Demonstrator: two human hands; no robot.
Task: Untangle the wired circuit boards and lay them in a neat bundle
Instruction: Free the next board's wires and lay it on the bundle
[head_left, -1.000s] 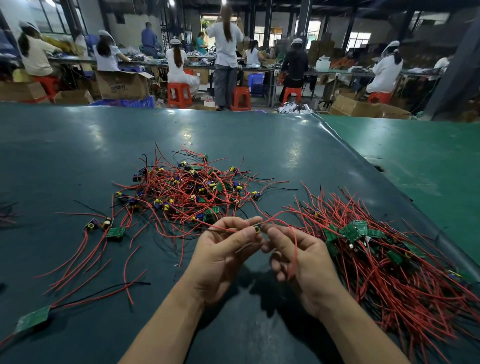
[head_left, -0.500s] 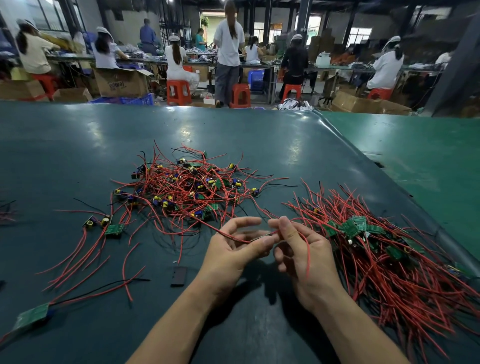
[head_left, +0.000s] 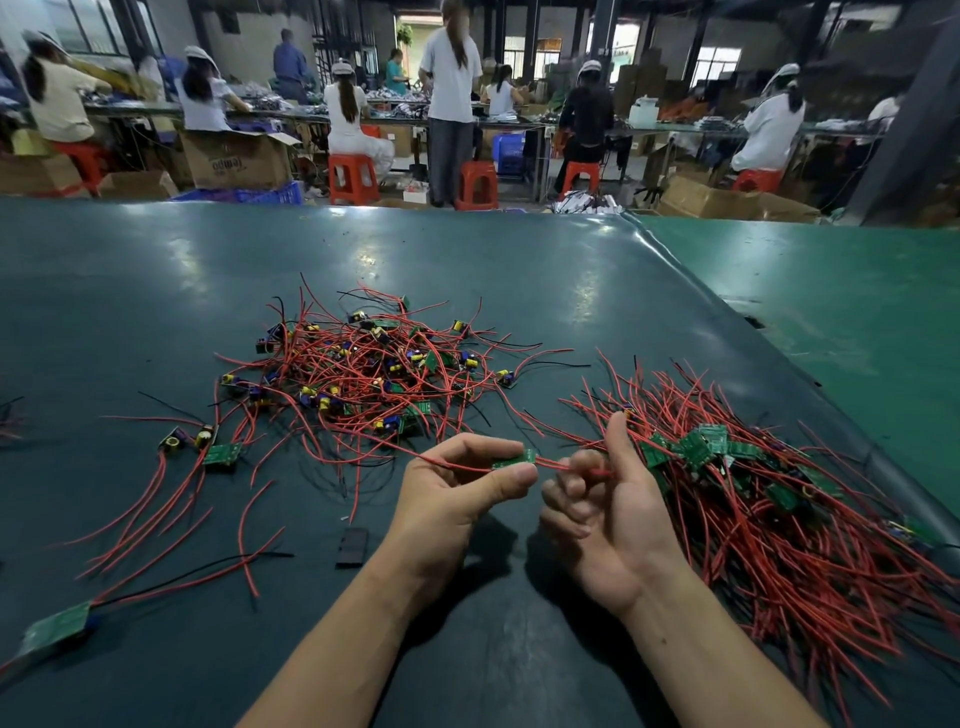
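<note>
Down at centre frame, the left hand is pinching a small green circuit board between thumb and forefinger, grip closed on it. Just right of it, the right hand is curling its fingers round the board's red wire, thumb sticking up. That board is hovering above the worktop, its long axis running left to right across the frame, tilted slightly up at the right end, with one wire trailing left and another leading right.

On progress, I'm judging this as roughly halfway or better: at right of frame the sorted bundle is lying thick, wires mostly fanned the same way. At upper centre the tangled heap is waiting, and a few loose boards are straggling at left. Plenty left to separate.
</note>
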